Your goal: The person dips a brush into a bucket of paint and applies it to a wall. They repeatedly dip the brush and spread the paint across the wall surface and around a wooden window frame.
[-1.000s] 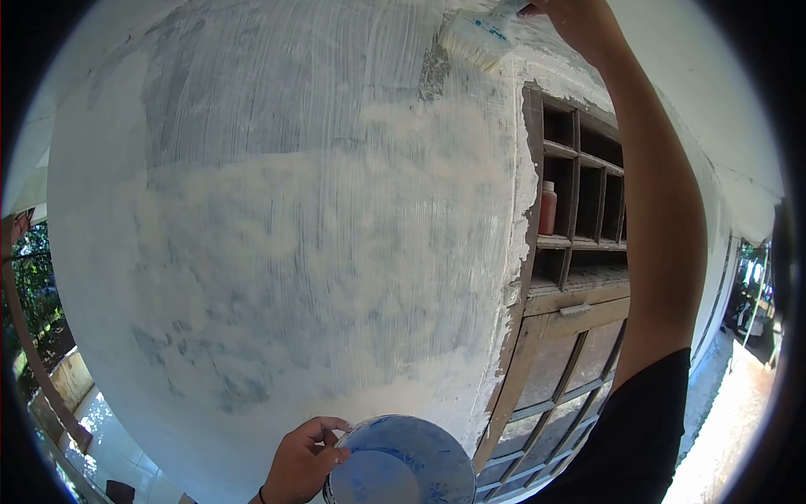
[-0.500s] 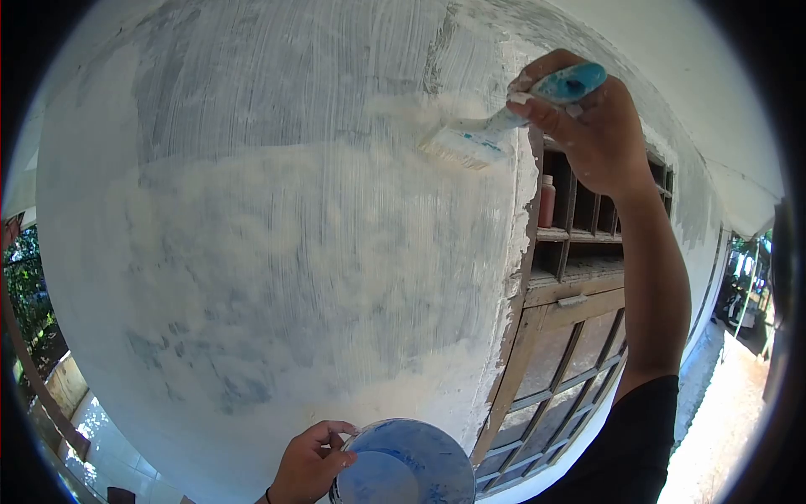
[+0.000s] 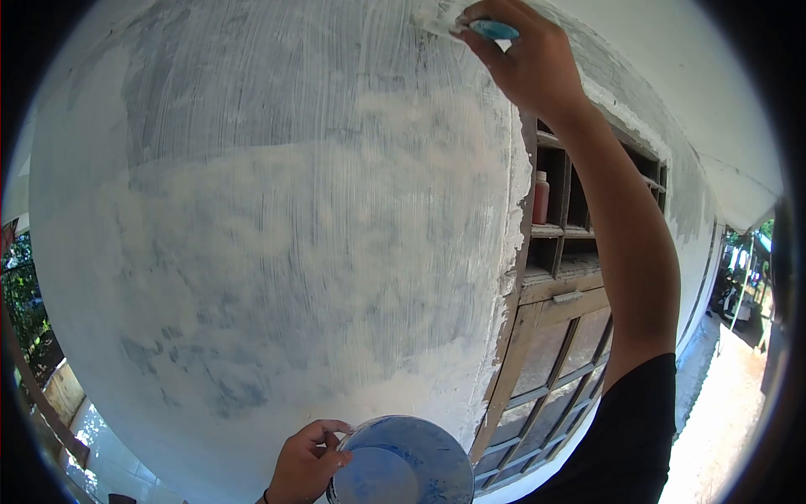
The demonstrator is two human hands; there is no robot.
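High at the top of the view, my right hand grips a paintbrush by its blue handle. The brush's bristle end lies at the upper part of the wall, which carries streaky white paint over grey. Low in the view, my left hand pinches the rim of a paint bucket, thumb inside and fingers outside. Its inside looks bluish, with pale paint at the bottom and smears on the wall of the bucket. The bucket's lower part is cut off by the frame.
Right of the painted wall stands a wooden window frame with glass panes and small open compartments above. A bottle of reddish liquid stands in one compartment. Rough, flaking plaster edges the frame. A pale ceiling slopes overhead.
My right hand has carried the paintbrush up and slightly left along the wall, from beside the window's top corner to near the top edge. My left hand and the bucket stay almost still.
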